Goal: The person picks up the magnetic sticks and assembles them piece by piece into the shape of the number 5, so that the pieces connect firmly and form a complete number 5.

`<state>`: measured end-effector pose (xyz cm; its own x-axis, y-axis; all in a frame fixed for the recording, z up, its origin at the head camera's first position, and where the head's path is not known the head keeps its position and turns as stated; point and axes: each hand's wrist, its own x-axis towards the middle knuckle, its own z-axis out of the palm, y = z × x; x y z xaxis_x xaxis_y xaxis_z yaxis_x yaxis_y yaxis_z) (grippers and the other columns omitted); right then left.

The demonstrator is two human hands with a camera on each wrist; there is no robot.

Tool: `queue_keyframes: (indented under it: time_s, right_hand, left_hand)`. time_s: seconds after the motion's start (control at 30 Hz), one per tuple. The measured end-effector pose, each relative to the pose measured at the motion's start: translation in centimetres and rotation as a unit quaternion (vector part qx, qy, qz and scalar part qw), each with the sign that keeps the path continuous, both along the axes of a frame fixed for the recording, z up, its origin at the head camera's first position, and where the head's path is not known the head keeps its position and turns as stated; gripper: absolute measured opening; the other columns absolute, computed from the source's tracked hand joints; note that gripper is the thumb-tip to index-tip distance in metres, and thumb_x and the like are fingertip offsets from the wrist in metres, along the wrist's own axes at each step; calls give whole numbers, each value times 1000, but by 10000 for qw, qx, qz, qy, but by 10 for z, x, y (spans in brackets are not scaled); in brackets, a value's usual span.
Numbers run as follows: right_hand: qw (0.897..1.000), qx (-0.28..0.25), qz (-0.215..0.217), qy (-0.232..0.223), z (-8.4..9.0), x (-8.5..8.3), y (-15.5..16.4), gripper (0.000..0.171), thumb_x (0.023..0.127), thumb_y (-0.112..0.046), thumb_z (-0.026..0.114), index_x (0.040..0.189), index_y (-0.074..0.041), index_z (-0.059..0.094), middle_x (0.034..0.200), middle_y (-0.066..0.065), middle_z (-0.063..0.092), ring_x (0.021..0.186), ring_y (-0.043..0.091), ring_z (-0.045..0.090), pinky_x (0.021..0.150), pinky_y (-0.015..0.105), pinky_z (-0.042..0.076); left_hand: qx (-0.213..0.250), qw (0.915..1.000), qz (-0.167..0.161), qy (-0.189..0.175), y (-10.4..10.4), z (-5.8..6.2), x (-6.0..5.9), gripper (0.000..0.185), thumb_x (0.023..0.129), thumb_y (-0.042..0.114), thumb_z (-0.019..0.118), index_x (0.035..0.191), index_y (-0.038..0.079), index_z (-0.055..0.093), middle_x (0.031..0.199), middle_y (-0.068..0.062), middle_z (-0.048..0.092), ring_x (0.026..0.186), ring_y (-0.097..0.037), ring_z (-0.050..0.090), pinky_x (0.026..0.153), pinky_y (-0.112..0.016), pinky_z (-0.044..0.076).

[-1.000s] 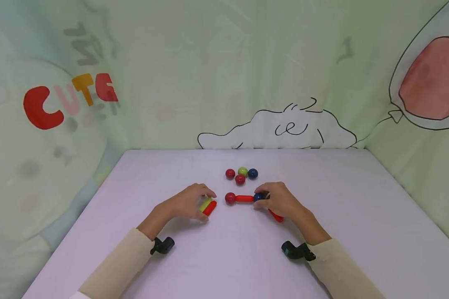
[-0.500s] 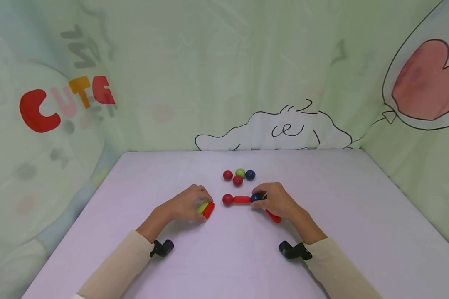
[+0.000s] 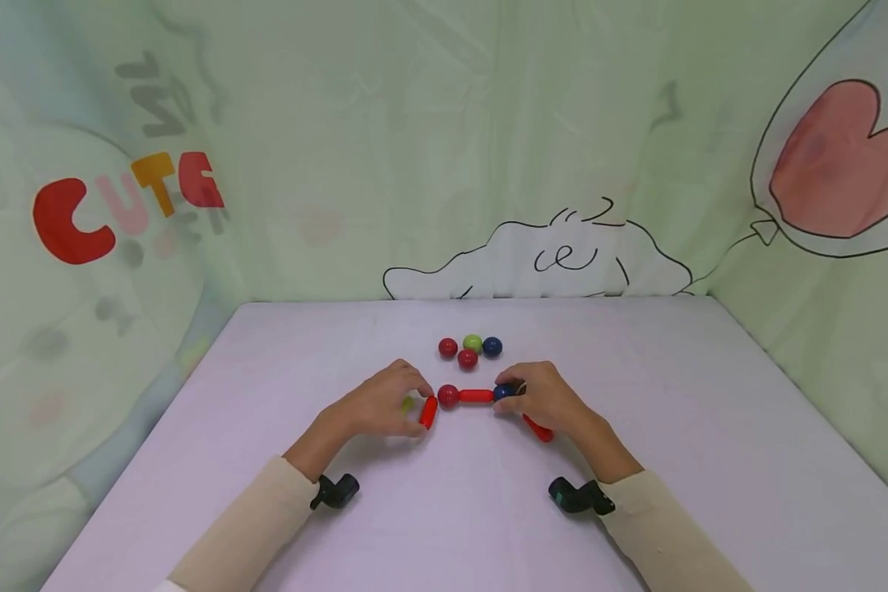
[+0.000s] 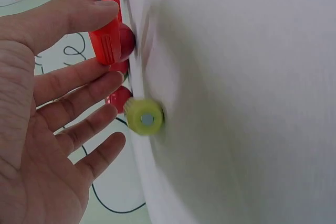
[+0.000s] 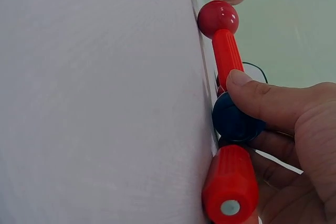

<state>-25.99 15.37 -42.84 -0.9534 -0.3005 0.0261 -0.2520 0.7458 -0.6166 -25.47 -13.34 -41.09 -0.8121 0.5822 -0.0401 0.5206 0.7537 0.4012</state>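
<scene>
My left hand [image 3: 381, 403] pinches a red magnetic rod [image 4: 106, 43] between thumb and fingertip, its other fingers spread. The rod stands just left of a red ball [image 3: 448, 396]. Below that palm lies a yellow-green rod [image 4: 145, 117] with a metal disc in its end. With thumb and fingers, my right hand [image 3: 551, 396] grips a dark blue ball [image 5: 234, 118]. A second red rod [image 5: 227, 53] runs from this ball to the red ball in a straight row. Close by the right hand, another red rod [image 5: 230, 184] lies on the table, partly hidden from above.
Behind the row sits a loose cluster of balls: two red ones [image 3: 468, 358], a light green one [image 3: 473, 344] and a dark blue one [image 3: 492, 346]. The pale tabletop [image 3: 444, 510] ends at a printed green curtain [image 3: 326, 148].
The left hand has taken the red rod from beside the yellow-green one and brought it right, toward the red ball. The right hand keeps its grip on the blue ball.
</scene>
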Motion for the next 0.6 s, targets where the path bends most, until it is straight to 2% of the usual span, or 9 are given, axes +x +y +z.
queue_keyframes:
  time_s: [0.2,0.43,0.6]
  right_hand:
    - [10000,-6,-37,-23,-1,0,0,41,83,-21,86,120,-10,73,115,9,69,104,26,59,90,43,56]
    - [9999,58,-91,-62,-1,0,-1,42,82,-22,86,120,-10,73,114,8,69,104,26,58,90,43,56]
    - [9999,77,-90,-38,1,1,-2,42,82,-22,86,120,-9,73,113,8,69,103,25,59,88,42,56]
  left_hand:
    - [-30,9999,143,-91,10,-2,3,45,80,31,83,121,16,71,120,3,60,115,-14,52,98,-35,52]
    - [-11,9997,216,-134,17,1,6,45,80,32,84,119,15,72,113,4,62,109,-13,54,92,-32,54]
    - [-8,9997,227,-76,19,2,5,51,80,34,84,125,15,69,109,4,64,108,-14,55,90,-33,54]
